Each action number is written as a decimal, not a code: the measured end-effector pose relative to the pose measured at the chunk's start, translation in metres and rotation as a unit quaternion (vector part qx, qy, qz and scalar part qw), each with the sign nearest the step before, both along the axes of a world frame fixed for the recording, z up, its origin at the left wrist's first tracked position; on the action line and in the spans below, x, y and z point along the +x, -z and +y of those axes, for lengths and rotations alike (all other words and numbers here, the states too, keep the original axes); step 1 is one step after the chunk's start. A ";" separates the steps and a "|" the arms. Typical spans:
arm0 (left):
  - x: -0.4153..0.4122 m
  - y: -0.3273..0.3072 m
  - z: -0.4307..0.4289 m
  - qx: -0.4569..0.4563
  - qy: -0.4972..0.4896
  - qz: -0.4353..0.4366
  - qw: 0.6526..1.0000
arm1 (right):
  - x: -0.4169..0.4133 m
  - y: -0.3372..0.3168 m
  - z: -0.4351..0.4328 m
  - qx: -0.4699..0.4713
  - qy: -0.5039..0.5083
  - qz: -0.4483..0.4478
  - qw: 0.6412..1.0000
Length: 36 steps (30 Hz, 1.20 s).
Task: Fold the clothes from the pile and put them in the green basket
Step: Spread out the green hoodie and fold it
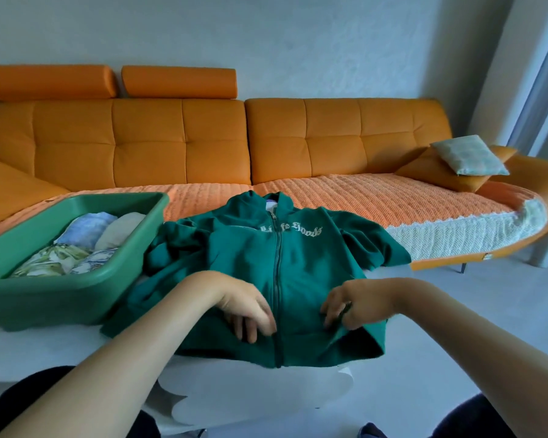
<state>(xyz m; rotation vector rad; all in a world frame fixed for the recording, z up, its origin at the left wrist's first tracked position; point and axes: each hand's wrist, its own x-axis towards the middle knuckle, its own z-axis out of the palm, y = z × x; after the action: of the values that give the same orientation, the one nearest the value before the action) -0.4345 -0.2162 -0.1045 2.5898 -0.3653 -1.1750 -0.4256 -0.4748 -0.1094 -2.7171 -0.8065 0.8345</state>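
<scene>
The hoodie (301, 260) lies front-up mid-tabletop (260, 396), beside the basket (45, 306). The left hand (250, 312) rests on it, fingers relaxed; the right hand (350, 308) pinches its cloth. It looks soft and floppy, so the shoulders or hem are probably the best hold.

Green zip hoodie (298, 263) flat beside basket (60, 298)

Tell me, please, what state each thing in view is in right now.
Dark green zip-up hooded jacket: spread front up on the white table, zipped shut, not yet folded.
Green plastic basket: beside the jacket, holding folded clothes.
Left hand: rests on the jacket left of the zip, fingers relaxed.
Right hand: fingers pinch the jacket fabric right of the zip.
Pale square cushion: lying on the orange sofa.
</scene>
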 end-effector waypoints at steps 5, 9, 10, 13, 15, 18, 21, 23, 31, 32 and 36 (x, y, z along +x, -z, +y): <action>0.023 0.015 -0.001 -0.054 -0.033 -0.192 0.979 | 0.014 0.007 0.000 0.062 0.066 -0.090 0.992; 0.042 0.038 0.011 0.130 -0.059 -0.355 0.924 | 0.029 0.036 0.003 -0.001 0.044 -0.158 0.987; 0.045 0.043 0.016 0.138 -0.094 -0.326 0.931 | 0.033 0.039 0.004 -0.021 0.053 -0.140 0.989; 0.051 0.051 0.033 0.104 -0.173 -0.239 0.950 | 0.044 0.043 0.008 -0.080 0.068 -0.156 0.982; 0.053 0.050 0.039 0.109 -0.189 -0.225 0.950 | 0.047 0.041 0.014 -0.109 0.076 -0.176 0.975; 0.054 0.037 0.039 0.140 -0.177 -0.208 0.952 | 0.053 0.032 0.022 -0.127 0.094 -0.183 0.970; 0.051 0.022 0.034 0.148 -0.153 -0.158 0.964 | 0.061 0.021 0.027 -0.163 0.116 -0.167 0.965; 0.045 0.017 0.030 0.083 -0.155 -0.116 0.978 | 0.065 0.021 0.031 -0.209 0.138 -0.175 0.952; 0.020 0.049 0.090 0.059 -0.290 -0.359 0.885 | 0.051 0.032 0.105 -0.005 -0.024 -0.325 0.945; 0.016 0.054 0.095 0.060 -0.297 -0.353 0.885 | 0.047 0.034 0.119 0.027 -0.028 -0.295 0.955; 0.005 0.072 0.106 0.043 -0.276 -0.410 0.868 | 0.043 0.050 0.163 0.056 -0.034 -0.229 0.971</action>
<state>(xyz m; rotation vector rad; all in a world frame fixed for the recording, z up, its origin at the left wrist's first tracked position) -0.4297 -0.1102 -0.1768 2.8418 0.2867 0.1357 -0.3828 -0.3122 -0.1594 -2.8260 -1.0009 0.1543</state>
